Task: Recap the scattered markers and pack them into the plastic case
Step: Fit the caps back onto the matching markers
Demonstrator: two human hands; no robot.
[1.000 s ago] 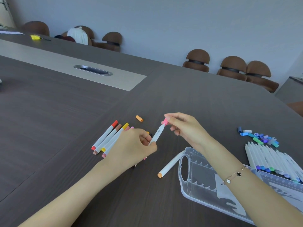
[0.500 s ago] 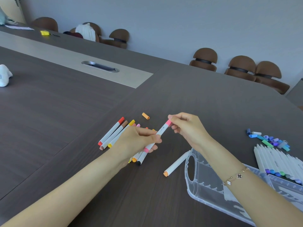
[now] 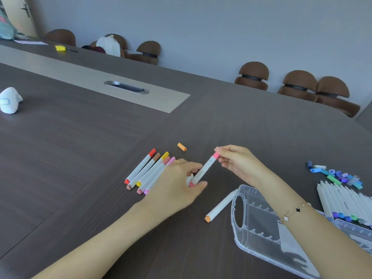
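Both hands on one pink marker (image 3: 203, 170): my right hand (image 3: 238, 163) pinches its cap end, left hand (image 3: 177, 185) grips the bottom, over the table (image 3: 80, 158).

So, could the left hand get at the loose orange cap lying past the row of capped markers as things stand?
Probably yes. The orange cap lies alone on bare table, just beyond the left hand, with nothing over it. But that hand's fingers are on the pink marker, which the right hand holds at the top, so it must let go first.

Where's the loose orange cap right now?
In the head view the loose orange cap lies on the table, just beyond the row of capped markers and left of the right hand.
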